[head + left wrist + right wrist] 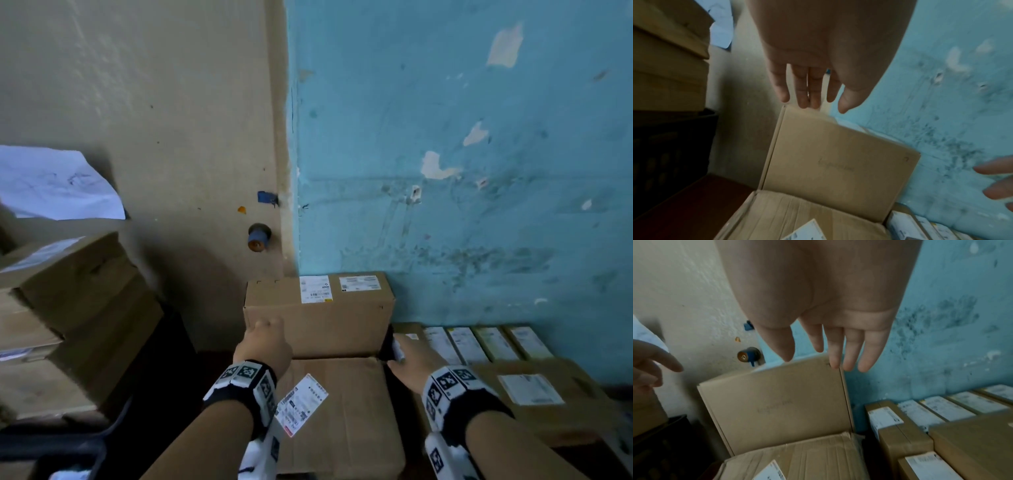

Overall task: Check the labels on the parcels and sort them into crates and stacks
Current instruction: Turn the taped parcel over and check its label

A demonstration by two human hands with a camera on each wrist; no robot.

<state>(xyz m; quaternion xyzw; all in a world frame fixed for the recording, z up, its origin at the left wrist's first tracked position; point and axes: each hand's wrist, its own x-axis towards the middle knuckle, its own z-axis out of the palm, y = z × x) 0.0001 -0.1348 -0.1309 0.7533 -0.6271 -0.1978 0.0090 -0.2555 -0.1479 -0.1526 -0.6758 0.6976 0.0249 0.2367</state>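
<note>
A brown cardboard parcel (318, 325) (838, 159) (777, 405) stands upright against the wall corner, with two white labels (315, 289) on its top face. It rests behind a flat, creased cardboard box (342, 428) that carries a tilted white label (301, 404). My left hand (265, 329) (813, 100) is at the parcel's upper left corner, fingers straight and holding nothing. My right hand (404, 349) (826, 360) is by the parcel's right edge, fingers straight too. Whether either hand touches the cardboard is unclear.
Stacked cardboard boxes (61, 308) rise at the left above a dark crate (68, 452). A row of narrow labelled boxes (479, 342) lines the blue wall at the right, with a larger labelled box (548, 411) in front. A blue knob (259, 236) sticks out of the beige wall.
</note>
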